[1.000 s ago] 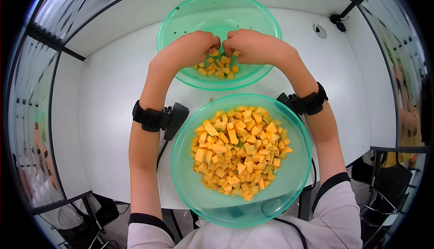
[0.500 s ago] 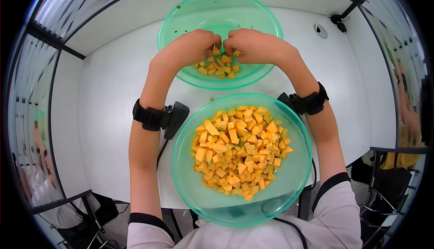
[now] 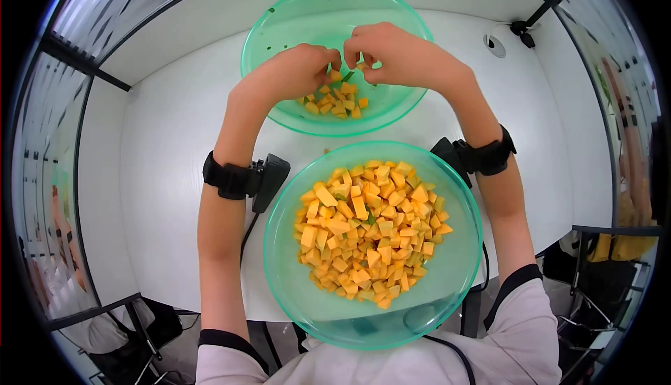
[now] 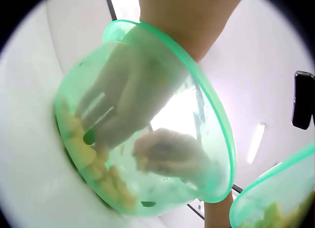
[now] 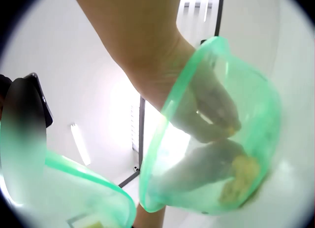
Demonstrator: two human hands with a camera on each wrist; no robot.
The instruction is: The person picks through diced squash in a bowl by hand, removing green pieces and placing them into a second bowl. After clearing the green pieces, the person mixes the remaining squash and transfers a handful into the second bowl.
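Observation:
In the head view, my left hand (image 3: 300,70) reaches into the far green translucent bowl (image 3: 293,123) from the left. Its thumb and fingertips pinch a yellow-orange pumpkin cube (image 3: 335,76) low over the others. My right hand (image 3: 391,53), a little higher and facing it, holds another pumpkin cube (image 5: 231,131) between its fingertips, as the right wrist view shows. Below both hands a small heap of pumpkin cubes (image 3: 342,102) lies in the bowl. A dark green sliver (image 3: 347,76) shows between the hands. Through the bowl's wall both hands look blurred in the wrist views.
Nearer the body stands a second green bowl (image 3: 286,294), holding a large pile of pumpkin cubes (image 3: 370,234). Its front overhangs the white table's (image 3: 168,175) edge. Panels enclose the table, and a cable hole (image 3: 495,46) is at the back right.
My right hand has lifted up and away from the heap, its fingers more spread, baring the green sliver. The left hand has barely shifted. The far bowl has moved slightly.

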